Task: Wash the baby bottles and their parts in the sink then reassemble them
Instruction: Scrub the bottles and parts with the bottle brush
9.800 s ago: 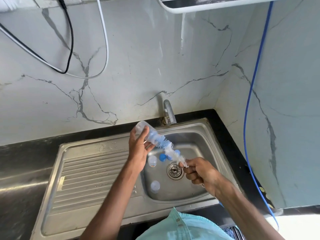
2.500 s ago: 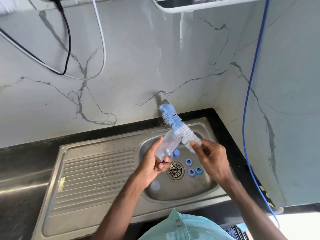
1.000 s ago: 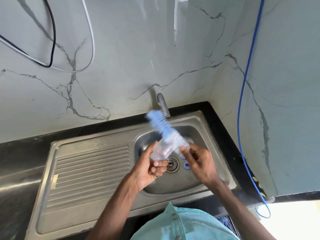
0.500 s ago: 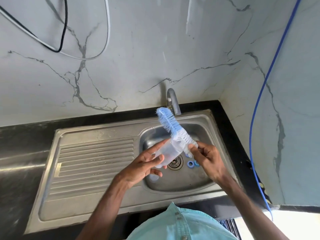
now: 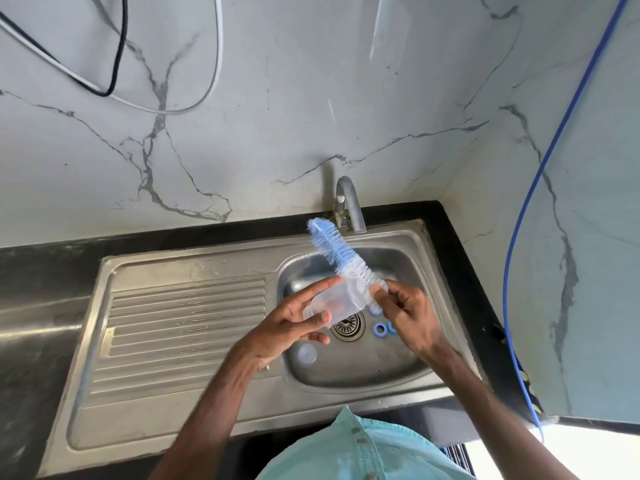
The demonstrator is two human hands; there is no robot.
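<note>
My left hand (image 5: 289, 323) holds a clear baby bottle (image 5: 334, 303) tilted over the sink basin (image 5: 408, 265), near the drain (image 5: 349, 326). In my right hand (image 5: 410, 315) is a blue and white bottle brush (image 5: 337, 252). Its bristles point up and back toward the tap (image 5: 350, 202) and rest against the outside of the bottle. Blue screw rings (image 5: 380, 329) lie on the basin floor beside the drain, partly hidden by my right hand. A clear round part (image 5: 307, 353) lies at the basin's front left.
The steel drainboard (image 5: 180, 323) stretches to the left of the basin. Black counter (image 5: 38, 271) surrounds the sink. Marble walls stand behind and to the right. A blue hose (image 5: 519, 237) hangs down the right wall; black and white cables (image 5: 117, 64) hang at upper left.
The brush came out of the bottle and now rubs its outside. The bottle turned from neck-down-right to lying across my left fingers. Blue rings now lie by the drain.
</note>
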